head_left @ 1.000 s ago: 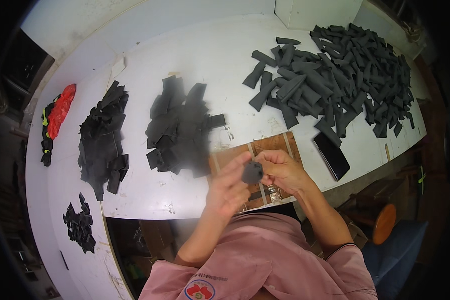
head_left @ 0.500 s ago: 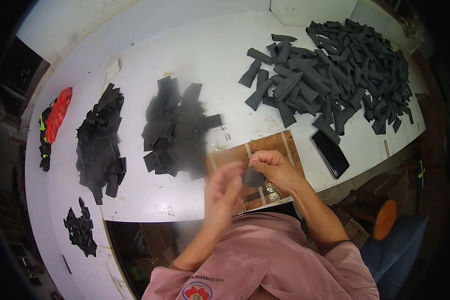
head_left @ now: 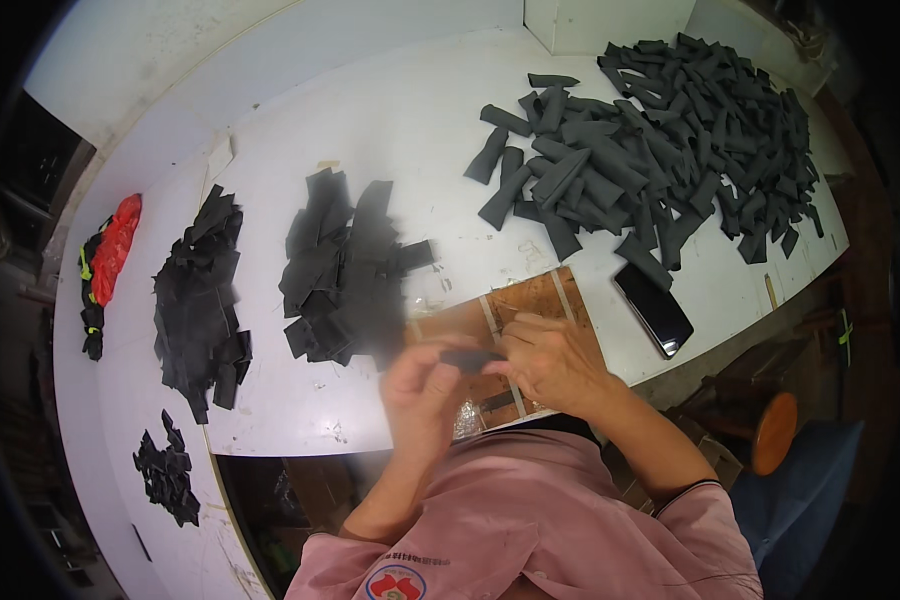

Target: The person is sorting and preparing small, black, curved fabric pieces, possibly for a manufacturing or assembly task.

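Observation:
A small dark grey fabric piece [head_left: 470, 360] stretches between my two hands above a brown board. My left hand [head_left: 416, 385] is closed on one end of it, thumb underneath, somewhat blurred. At the other end, the curled fingers of my right hand [head_left: 555, 365] pinch the piece. Just beyond my left hand lies a heap of flat black fabric pieces [head_left: 335, 270]. Up to the right spreads a large pile of dark grey fabric tubes [head_left: 660, 150], rolled and tapering.
The taped brown board [head_left: 570, 300] lies under my hands at the table edge. A black phone [head_left: 654, 310] rests to its right. Further left are another black fabric heap [head_left: 198, 300], a small heap [head_left: 166, 470] and a red plastic bundle [head_left: 117, 245]. An orange round stool [head_left: 773, 433] stands lower right.
The dark piece has turned from a rounded bunch at my right fingertips to lying lengthwise between both hands. My left hand has closed on it and moved slightly left.

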The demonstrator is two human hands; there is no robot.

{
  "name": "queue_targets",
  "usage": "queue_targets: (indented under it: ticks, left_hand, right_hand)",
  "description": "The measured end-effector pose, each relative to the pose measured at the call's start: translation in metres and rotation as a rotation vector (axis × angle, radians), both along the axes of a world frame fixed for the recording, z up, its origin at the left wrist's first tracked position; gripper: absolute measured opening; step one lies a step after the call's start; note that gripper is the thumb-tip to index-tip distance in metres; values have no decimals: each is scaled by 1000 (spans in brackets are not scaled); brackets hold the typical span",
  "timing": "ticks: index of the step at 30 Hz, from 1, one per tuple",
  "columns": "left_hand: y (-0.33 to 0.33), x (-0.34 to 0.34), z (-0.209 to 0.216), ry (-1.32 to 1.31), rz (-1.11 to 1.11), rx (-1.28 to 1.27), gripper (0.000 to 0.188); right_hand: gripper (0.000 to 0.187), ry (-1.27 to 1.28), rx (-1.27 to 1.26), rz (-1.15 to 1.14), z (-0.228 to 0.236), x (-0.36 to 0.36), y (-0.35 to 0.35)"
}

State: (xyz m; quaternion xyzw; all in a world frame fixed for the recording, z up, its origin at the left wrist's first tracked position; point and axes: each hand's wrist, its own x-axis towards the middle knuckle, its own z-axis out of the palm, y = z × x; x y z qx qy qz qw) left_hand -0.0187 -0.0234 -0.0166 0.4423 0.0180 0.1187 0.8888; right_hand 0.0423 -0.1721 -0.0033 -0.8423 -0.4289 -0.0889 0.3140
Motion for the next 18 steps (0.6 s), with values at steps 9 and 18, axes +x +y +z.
queue_targets:
  ticks: [9,18]
  left_hand:
    - [-6,28,53,-64,-360,859,13]
    - [-2,18,33,-102,-171,705,18]
  right_hand:
    - [11,140,334,39,-34,-3,-2]
    - [9,237,206,-22,-30,1,0]
